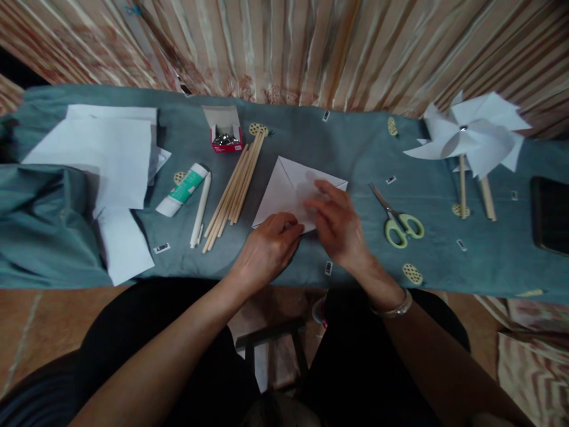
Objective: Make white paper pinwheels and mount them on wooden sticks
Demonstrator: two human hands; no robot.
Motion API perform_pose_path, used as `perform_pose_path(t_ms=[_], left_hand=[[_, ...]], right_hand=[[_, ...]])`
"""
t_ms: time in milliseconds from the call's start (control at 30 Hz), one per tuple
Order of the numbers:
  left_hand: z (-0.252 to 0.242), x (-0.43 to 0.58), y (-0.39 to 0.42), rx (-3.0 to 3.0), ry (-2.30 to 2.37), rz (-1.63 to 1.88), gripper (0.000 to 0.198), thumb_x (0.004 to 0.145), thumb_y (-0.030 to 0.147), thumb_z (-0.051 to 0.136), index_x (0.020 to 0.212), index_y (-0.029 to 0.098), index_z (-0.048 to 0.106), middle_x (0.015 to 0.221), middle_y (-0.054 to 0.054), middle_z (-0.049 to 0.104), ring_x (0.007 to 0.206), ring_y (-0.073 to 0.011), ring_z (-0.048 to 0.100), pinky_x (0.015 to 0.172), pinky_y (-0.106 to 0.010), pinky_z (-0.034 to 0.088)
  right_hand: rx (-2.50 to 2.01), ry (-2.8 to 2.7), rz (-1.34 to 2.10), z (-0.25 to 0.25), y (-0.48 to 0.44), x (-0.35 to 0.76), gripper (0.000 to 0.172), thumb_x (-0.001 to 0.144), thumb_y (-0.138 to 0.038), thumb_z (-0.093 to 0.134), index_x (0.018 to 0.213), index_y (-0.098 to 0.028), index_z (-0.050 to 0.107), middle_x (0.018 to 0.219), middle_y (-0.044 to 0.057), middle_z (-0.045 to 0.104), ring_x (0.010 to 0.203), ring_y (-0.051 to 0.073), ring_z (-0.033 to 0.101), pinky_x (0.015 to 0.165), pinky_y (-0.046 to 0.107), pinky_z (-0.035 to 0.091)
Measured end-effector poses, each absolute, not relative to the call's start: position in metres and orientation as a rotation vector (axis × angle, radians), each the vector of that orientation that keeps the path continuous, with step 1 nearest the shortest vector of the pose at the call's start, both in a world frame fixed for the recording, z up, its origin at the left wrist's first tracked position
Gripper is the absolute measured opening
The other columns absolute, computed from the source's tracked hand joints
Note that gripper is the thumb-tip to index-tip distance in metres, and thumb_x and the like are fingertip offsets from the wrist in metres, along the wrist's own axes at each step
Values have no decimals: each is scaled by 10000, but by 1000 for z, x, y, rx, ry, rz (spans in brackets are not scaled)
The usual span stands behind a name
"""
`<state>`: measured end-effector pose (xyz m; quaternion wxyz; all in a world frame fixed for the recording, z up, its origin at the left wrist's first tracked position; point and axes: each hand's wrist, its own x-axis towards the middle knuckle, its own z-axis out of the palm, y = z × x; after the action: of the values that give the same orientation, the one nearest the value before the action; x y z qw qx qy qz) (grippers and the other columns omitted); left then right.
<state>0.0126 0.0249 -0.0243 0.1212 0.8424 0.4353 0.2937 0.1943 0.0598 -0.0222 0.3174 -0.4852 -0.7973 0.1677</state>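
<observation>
A square sheet of white paper point(271, 198) with diagonal crease lines lies in front of me on the cloth. At its near left edge, my left hand point(271, 243) has its fingers curled together on the paper, thumb and fingertips by the lower corner. Over the right part of the sheet is my right hand point(338, 222), fingers apart and slightly blurred, holding nothing visible. The paper's near right portion is hidden under this hand. Green-handled scissors point(395, 222) lie to the right, and a bundle of wooden sticks point(233, 193) to the left.
An open red box of metal pins point(226, 139), a glue tube point(183, 190) and a white pen point(201, 210) lie left. Farther left are white paper sheets point(120, 148). Paper pinwheels point(484, 133) on sticks and a dark phone point(551, 213) are at the right.
</observation>
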Motion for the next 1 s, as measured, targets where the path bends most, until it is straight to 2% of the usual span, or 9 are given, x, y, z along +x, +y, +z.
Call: perform_pose_path(t_ms=[100, 233, 300, 400, 533, 633, 833, 933, 1000], left_hand=[[-24, 11, 25, 2483, 1272, 831, 182, 950, 154, 505, 1043, 137, 660, 1021, -112, 657, 908, -206, 652, 788, -358, 593], [-23, 8, 27, 2501, 1250, 795, 185, 949, 166, 520, 1066, 152, 662, 1032, -99, 663, 931, -204, 655, 802, -346, 589], [-23, 4, 29, 2518, 1220, 803, 188, 951, 173, 523, 1070, 151, 667, 1040, -102, 670, 943, -206, 654, 807, -345, 585], [-20, -3, 33, 2571, 1195, 819, 192, 952, 165, 520, 1056, 137, 677, 1045, -110, 684, 947, -216, 645, 811, -362, 579], [-16, -13, 40, 2617, 1245, 867, 205, 925, 95, 520, 1041, 113, 688, 1087, -122, 689, 961, -226, 633, 821, -373, 575], [-15, -19, 46, 2617, 1284, 874, 228, 914, 70, 504, 1017, 120, 701, 1116, -125, 685, 970, -223, 628, 841, -381, 569], [-18, -27, 58, 2613, 1319, 942, 328, 867, 7, 456, 1005, 171, 705, 1230, -97, 646, 1120, -232, 582, 960, -427, 525], [-12, -19, 51, 2609, 1362, 1042, 357, 872, 1, 440, 1096, 169, 661, 1275, -100, 616, 1156, -228, 553, 980, -424, 512], [-7, -9, 42, 2640, 1329, 1045, 261, 905, 81, 498, 1113, 142, 644, 1199, -122, 640, 1071, -237, 575, 914, -415, 533]], right_hand=[[-1352, -2035, 383, -20, 78, 206, 448, 906, -200, 433, 1333, -183, 567, 1451, 119, 526, 1381, 269, 455, 1158, 495, 372], [-1428, -2035, 353, -23, 99, 218, 460, 914, -273, 467, 1353, -166, 554, 1407, 135, 576, 1350, 311, 491, 1127, 537, 385], [-1446, -2025, 349, -22, 103, 223, 429, 909, -300, 493, 1307, -184, 599, 1341, 126, 627, 1251, 307, 575, 1083, 528, 430], [-1514, -1969, 391, -16, 103, 231, 385, 868, -311, 554, 1214, -189, 668, 1148, 105, 718, 989, 268, 688, 947, 477, 524], [-1604, -1884, 580, -10, 96, 245, 382, 811, -290, 612, 1163, -172, 697, 890, 58, 752, 756, 215, 694, 759, 386, 557], [-1608, -1813, 752, -10, 85, 253, 371, 771, -299, 661, 1122, -188, 709, 802, 27, 746, 689, 196, 675, 721, 369, 544], [-1547, -1648, 1116, -5, 51, 256, 331, 715, -345, 727, 1012, -199, 721, 744, 7, 745, 663, 179, 684, 644, 311, 547], [-1547, -1628, 1088, -2, 44, 257, 258, 708, -340, 739, 930, -209, 732, 728, 3, 744, 650, 172, 680, 622, 299, 534], [-1560, -1623, 995, 0, 44, 259, 194, 718, -337, 734, 862, -207, 734, 700, 5, 735, 628, 167, 665, 610, 297, 517]])
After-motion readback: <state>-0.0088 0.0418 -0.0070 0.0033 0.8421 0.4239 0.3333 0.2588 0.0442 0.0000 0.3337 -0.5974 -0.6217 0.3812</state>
